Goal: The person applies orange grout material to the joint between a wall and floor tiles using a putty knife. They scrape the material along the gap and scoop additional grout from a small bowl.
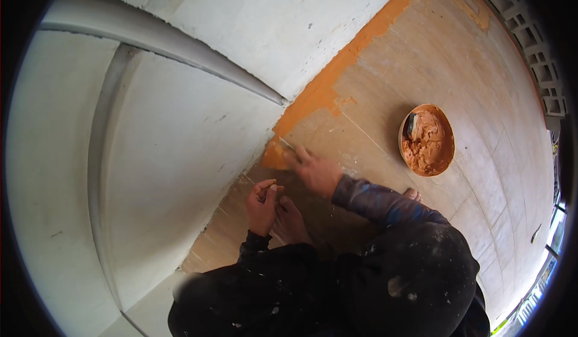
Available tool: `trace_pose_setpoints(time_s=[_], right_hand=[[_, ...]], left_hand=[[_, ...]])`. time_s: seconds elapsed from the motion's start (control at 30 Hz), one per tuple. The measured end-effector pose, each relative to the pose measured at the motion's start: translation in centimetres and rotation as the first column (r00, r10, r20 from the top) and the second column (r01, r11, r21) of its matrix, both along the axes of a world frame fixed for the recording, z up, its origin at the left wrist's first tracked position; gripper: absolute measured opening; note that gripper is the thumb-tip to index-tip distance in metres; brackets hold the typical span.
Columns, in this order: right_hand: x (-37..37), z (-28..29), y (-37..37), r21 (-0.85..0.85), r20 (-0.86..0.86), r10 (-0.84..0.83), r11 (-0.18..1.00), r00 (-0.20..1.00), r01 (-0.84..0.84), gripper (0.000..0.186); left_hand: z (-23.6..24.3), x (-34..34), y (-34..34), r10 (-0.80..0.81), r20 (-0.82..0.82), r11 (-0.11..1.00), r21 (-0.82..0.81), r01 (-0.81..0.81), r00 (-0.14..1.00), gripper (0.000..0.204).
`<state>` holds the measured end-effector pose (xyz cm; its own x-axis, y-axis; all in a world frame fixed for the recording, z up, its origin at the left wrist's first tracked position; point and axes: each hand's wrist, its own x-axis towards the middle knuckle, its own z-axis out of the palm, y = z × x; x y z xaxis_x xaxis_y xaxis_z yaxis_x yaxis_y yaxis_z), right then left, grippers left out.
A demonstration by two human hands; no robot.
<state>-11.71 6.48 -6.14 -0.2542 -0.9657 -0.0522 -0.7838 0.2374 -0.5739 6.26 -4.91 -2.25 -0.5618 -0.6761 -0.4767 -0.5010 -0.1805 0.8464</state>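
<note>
Remotely, I watch a pale wall (180, 120) meet a tan floor (373, 90), orange paste (319, 99) along their seam, more in a bowl (400, 143) at right. My right hand (317, 170) pinches a blurred thin tool (287, 144) at the paste; my left hand (262, 207) curls fingers to thumb, any hold unclear.

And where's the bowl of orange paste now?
In the head view, the bowl sits on the floor right of centre, up and right of the right hand.
</note>
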Motion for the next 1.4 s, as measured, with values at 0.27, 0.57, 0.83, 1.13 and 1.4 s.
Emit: trace_pose_setpoints(time_s=[0.27,0.57,0.83,1.13,1.4], right_hand=[[-4.0,0.7,0.9,0.067,0.016,-0.271,0.961,0.962,0.269,0.056],[-2.6,0.6,1.8,0.09,0.112,-0.271,0.961,0.956,0.262,0.057],[-0.7,-0.1,1.9,0.023,0.09,-0.107,0.994,0.99,0.105,0.056],[-1.1,-0.8,3.5,-0.112,-0.087,-0.306,0.949,0.948,0.296,0.05],[-12.4,0.8,5.4,-0.324,0.185,-0.747,0.567,0.638,0.757,0.01]], left_hand=[[-0.5,-0.3,0.1,0.099,-0.079,0.995,0.0,-0.099,0.992,0.02],[-0.5,-0.3,1.0,0.056,-0.084,0.983,-0.171,-0.069,0.995,0.016],[-1.1,-0.3,-0.9,0.067,-0.067,0.984,-0.16,-0.077,0.996,0.029],[-0.8,-3.6,0.2,0.013,-0.175,0.998,-0.052,-0.022,0.985,0.023],[-0.1,-4.5,1.0,0.033,-0.154,0.995,-0.089,-0.047,0.987,0.019]])
